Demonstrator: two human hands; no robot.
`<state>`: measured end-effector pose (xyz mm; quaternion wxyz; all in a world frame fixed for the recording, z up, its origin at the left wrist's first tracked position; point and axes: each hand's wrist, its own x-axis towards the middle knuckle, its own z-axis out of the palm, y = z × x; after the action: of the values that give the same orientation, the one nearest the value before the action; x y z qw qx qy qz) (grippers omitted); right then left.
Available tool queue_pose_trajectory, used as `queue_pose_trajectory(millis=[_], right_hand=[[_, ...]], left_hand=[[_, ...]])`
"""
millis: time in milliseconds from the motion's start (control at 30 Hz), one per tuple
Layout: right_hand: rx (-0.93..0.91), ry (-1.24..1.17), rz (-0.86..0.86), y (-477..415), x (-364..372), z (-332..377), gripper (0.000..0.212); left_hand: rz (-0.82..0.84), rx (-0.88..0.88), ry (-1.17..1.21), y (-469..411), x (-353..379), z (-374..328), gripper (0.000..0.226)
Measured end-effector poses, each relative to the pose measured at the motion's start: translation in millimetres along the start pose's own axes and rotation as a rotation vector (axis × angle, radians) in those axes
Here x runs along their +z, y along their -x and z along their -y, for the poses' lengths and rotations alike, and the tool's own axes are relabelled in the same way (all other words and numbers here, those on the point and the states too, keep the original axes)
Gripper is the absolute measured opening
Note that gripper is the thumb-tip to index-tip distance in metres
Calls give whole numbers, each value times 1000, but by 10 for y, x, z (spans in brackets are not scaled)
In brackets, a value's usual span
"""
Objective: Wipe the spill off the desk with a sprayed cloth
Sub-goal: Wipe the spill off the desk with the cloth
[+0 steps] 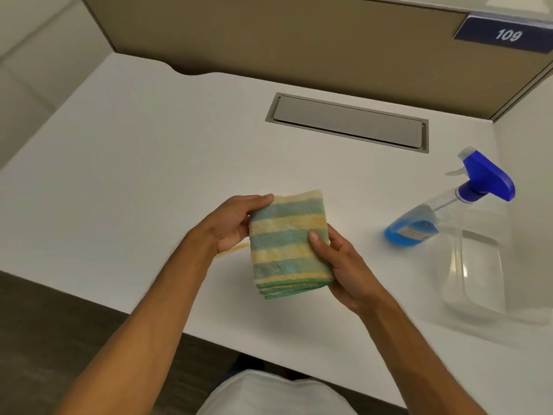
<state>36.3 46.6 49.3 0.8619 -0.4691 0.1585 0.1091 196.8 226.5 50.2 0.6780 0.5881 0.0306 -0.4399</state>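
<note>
We hold a folded terry cloth (288, 244), striped green and yellow, above the white surface (143, 151): our left hand (232, 224) grips its upper left edge, our right hand (338, 265) its right side. A thin yellowish spill (232, 252) curves beneath. A clear plastic bottle (466, 235) with blue trigger stands well right, before a grey rectangular hatch (348, 121).

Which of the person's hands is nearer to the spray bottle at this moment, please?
The right hand, gripping the folded cloth's right edge, is closer to the spray bottle. The left hand holds the cloth's far side.
</note>
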Motion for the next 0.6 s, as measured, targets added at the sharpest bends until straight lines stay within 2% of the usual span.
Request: queue_pose_trajectory(millis=[200, 300, 367, 467, 533, 600], right_hand=[[31, -31, 54, -179, 96, -118, 45], [-30, -46, -44, -341, 119, -139, 43], [-128, 5, -192, -474, 81, -97, 40], [-286, 307, -476, -645, -63, 33, 27], [-337, 670, -647, -770, -186, 88, 25], [-320, 1026, -767, -909, -285, 102, 32]], left_hand=[[-7, 61, 25, -25, -235, 52, 35], [-58, 146, -122, -40, -374, -1, 31], [-192, 206, -344, -60, -542, -37, 36], [-451, 282, -754, -69, -930, 32, 55], [-500, 290, -954, -48, -1244, 190, 63], [-500, 244, -1137, -12, -1546, 416, 66]])
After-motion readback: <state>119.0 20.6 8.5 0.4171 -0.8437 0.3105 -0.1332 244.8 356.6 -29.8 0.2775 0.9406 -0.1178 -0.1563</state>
